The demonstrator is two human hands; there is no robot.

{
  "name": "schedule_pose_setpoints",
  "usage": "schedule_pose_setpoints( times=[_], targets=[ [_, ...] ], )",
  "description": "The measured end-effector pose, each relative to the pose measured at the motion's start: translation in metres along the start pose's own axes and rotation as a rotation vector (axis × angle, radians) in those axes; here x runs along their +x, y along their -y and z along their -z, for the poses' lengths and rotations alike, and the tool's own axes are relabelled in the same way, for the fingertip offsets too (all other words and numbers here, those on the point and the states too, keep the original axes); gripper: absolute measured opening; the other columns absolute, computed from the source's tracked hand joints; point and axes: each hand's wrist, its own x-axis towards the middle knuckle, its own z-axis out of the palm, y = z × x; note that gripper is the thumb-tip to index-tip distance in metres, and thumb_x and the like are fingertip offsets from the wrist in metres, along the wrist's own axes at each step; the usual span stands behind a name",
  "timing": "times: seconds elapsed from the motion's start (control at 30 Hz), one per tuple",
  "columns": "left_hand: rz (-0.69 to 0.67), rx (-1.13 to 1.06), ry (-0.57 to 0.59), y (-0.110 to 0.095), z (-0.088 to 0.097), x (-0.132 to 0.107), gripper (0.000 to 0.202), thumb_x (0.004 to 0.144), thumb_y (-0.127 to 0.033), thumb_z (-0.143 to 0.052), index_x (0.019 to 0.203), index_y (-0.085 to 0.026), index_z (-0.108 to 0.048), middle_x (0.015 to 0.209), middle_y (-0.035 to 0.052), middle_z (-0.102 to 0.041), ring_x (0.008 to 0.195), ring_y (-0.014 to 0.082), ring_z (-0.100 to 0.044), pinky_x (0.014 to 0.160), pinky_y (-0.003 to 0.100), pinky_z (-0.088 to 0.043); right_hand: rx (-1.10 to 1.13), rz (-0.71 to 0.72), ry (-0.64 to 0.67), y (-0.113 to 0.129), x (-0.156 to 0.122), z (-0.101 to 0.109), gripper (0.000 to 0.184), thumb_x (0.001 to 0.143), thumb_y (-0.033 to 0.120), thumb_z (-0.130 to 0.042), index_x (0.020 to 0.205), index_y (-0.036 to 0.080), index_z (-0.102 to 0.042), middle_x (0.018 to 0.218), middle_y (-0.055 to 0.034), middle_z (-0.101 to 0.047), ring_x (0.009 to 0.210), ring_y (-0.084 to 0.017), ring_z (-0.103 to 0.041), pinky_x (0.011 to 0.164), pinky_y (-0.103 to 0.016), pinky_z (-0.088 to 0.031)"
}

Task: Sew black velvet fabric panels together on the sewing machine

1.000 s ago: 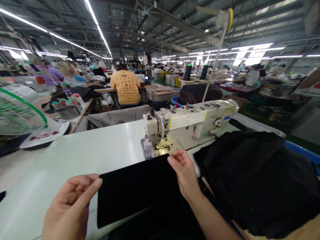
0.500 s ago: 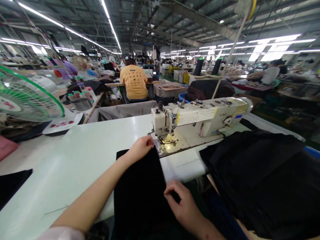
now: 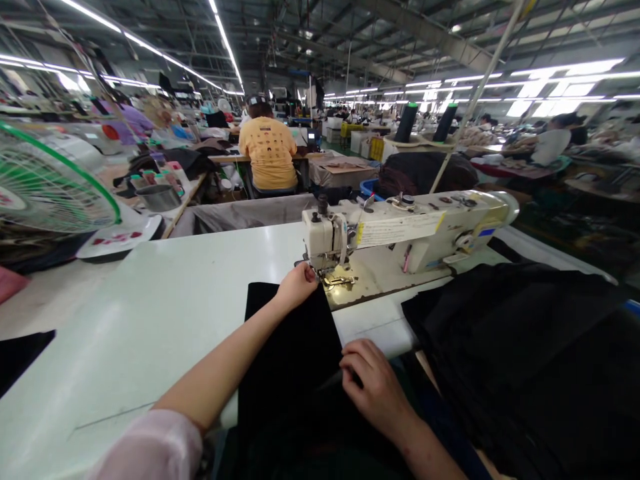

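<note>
A black fabric piece (image 3: 287, 347) lies on the white table (image 3: 165, 300), running from the table's near edge up to the needle of the cream sewing machine (image 3: 400, 233). My left hand (image 3: 297, 287) rests on the fabric's far end, fingers curled against it, right beside the presser foot (image 3: 336, 279). My right hand (image 3: 373, 383) pinches the fabric's right edge near the table's front edge.
A heap of black fabric (image 3: 520, 347) fills the right side. A green-rimmed fan (image 3: 50, 187) stands at the left, with another black piece (image 3: 23, 353) at the table's left edge. A person in a yellow shirt (image 3: 267, 157) sits with back turned at the station ahead.
The fabric went from held flat between both hands to lying lengthwise toward the needle. My left hand reached forward to the presser foot; my right hand drew back to the near edge.
</note>
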Motion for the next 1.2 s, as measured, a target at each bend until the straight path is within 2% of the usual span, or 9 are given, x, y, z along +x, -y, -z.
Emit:
schedule_pose_setpoints(
  times=[0.33,0.5,0.57,0.63,0.67,0.77,0.87,1.0,1.2],
  targets=[
    [-0.006,0.046,0.031,0.006,-0.006,0.015,0.021,0.068,-0.008,-0.061,0.077,-0.022,-0.047,0.065,-0.0048,-0.058,0.058,0.0123,-0.057,0.054,0.023,-0.041,0.039,0.014,0.036,-0.006,0.006,0.000,0.029,0.073,-0.003,-0.047,0.087,0.021,-0.054,0.098,-0.0072,-0.064,0.095,-0.023,-0.059,0.087,-0.042,-0.053],
    [-0.025,0.144,-0.006,-0.009,0.001,0.009,0.017,0.073,-0.013,-0.063,0.084,-0.020,-0.052,0.072,-0.0002,-0.061,0.070,0.0186,-0.062,0.063,0.029,-0.048,0.023,0.024,0.065,-0.005,0.008,0.005,0.030,0.073,-0.002,-0.049,0.089,0.022,-0.056,0.100,-0.0069,-0.067,0.099,-0.024,-0.061,0.092,-0.045,-0.052],
    [-0.039,0.203,-0.080,-0.021,0.006,-0.012,0.018,0.076,-0.015,-0.064,0.092,-0.018,-0.054,0.090,0.0077,-0.065,0.091,0.0256,-0.063,0.078,0.037,-0.050,0.019,0.026,0.072,-0.005,0.007,0.007,0.029,0.075,-0.001,-0.050,0.091,0.022,-0.058,0.102,-0.0072,-0.068,0.101,-0.024,-0.061,0.095,-0.046,-0.051],
    [-0.106,0.263,-0.106,-0.034,0.010,-0.047,0.019,0.080,-0.018,-0.064,0.097,-0.017,-0.056,0.104,0.0123,-0.063,0.105,0.0304,-0.058,0.089,0.044,-0.048,0.020,0.028,0.080,-0.006,0.006,0.009,0.030,0.075,0.000,-0.051,0.094,0.022,-0.059,0.104,-0.0075,-0.069,0.103,-0.024,-0.062,0.097,-0.047,-0.050],
    [-0.170,0.281,-0.068,-0.038,0.010,-0.068,0.017,0.081,-0.019,-0.064,0.097,-0.018,-0.058,0.106,0.0120,-0.063,0.106,0.0305,-0.057,0.090,0.045,-0.048,0.020,0.028,0.086,-0.006,0.005,0.010,0.030,0.075,0.001,-0.051,0.095,0.022,-0.060,0.105,-0.0078,-0.069,0.104,-0.024,-0.062,0.098,-0.047,-0.050],
    [-0.518,0.290,0.244,-0.043,0.009,-0.131,0.009,0.088,-0.018,-0.057,0.095,-0.021,-0.063,0.099,0.0077,-0.066,0.093,0.0241,-0.062,0.083,0.039,-0.054,0.019,0.030,0.106,-0.007,0.006,0.010,0.030,0.075,0.002,-0.052,0.096,0.021,-0.061,0.106,-0.0083,-0.069,0.106,-0.025,-0.061,0.099,-0.047,-0.050],
    [-0.700,0.325,0.304,-0.036,0.008,-0.162,0.027,0.090,-0.012,-0.052,0.113,-0.019,-0.063,0.113,0.0106,-0.068,0.103,0.0252,-0.063,0.089,0.040,-0.057,0.014,0.019,0.100,-0.009,0.011,0.009,0.029,0.076,0.004,-0.053,0.098,0.021,-0.062,0.107,-0.0085,-0.069,0.106,-0.025,-0.061,0.100,-0.046,-0.049],
    [-0.762,0.369,0.281,-0.023,0.012,-0.144,0.036,0.088,-0.011,-0.052,0.123,-0.016,-0.062,0.121,0.0128,-0.067,0.115,0.0281,-0.061,0.098,0.044,-0.056,-0.015,-0.008,0.094,-0.016,0.029,0.005,0.027,0.079,0.006,-0.055,0.099,0.021,-0.064,0.109,-0.0078,-0.070,0.108,-0.025,-0.061,0.101,-0.047,-0.048],
    [-0.786,0.373,0.244,-0.011,0.019,-0.097,0.030,0.093,-0.012,-0.049,0.117,-0.016,-0.067,0.118,0.0137,-0.069,0.111,0.0261,-0.062,0.095,0.043,-0.057,-0.108,-0.029,0.108,-0.030,0.063,-0.003,0.021,0.082,0.007,-0.058,0.094,0.021,-0.068,0.110,-0.0074,-0.070,0.110,-0.025,-0.058,0.102,-0.044,-0.046]
  ],
)
